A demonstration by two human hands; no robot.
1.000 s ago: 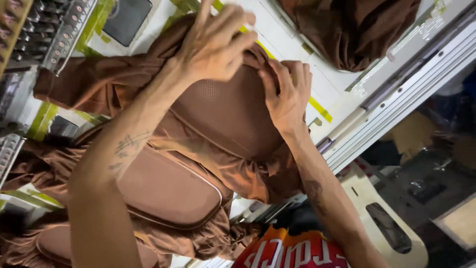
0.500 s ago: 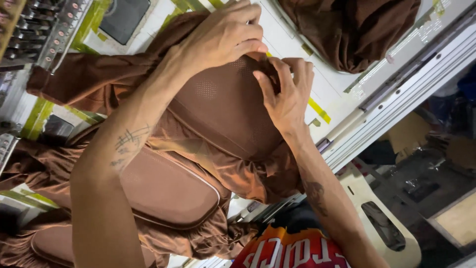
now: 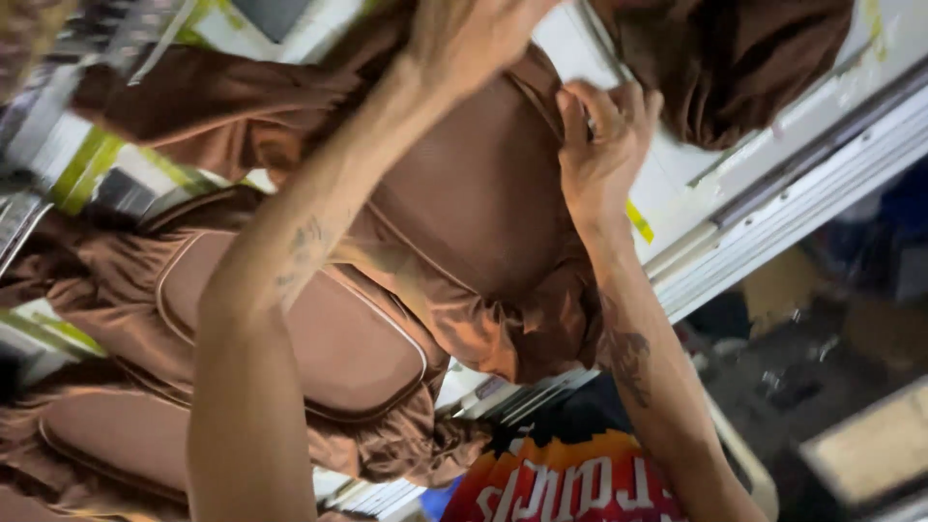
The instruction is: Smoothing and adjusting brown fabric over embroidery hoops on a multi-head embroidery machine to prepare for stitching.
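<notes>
Both hands smoothing brown satin garment with mesh panel (image 3: 483, 203) on white worktable (image 3: 677, 164), mid-arranging.
Left hand (image 3: 474, 39) at 12 o'clock, grip unclear; right hand (image 3: 599, 145) at 2, fingers pinching panel edge; next likely needs even tension.

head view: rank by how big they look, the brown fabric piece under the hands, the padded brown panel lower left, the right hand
1. Brown fabric piece, largest.
2. Padded brown panel.
3. Right hand, smallest.
The fabric's full extent is unsure, since arms cover part of it.
</notes>
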